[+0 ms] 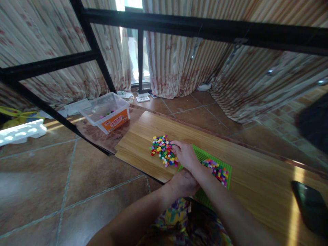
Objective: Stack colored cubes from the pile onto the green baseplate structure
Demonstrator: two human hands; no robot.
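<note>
A loose pile of small coloured building bricks [162, 150] lies on the wooden board. My right hand [185, 154] reaches across to the pile's right edge, its thumb and forefinger pinched together; whatever is between them is too small to make out. My left hand [186, 181] rests lower, beneath my right forearm and over the near-left part of the green studded baseplate [225, 164]. Its fingers are mostly hidden by the crossing arm. Rows of mixed-colour bricks [217, 171] cover part of the baseplate, partly behind my right forearm.
A clear plastic tub [110, 114] with an orange label stands beyond the wooden board [138, 143], a few bricks inside. A dark phone-like object [310, 205] lies at the right. Black metal bars [179, 22] cross overhead before striped curtains [169, 65]. Papers [142, 98] lie on the tiled floor.
</note>
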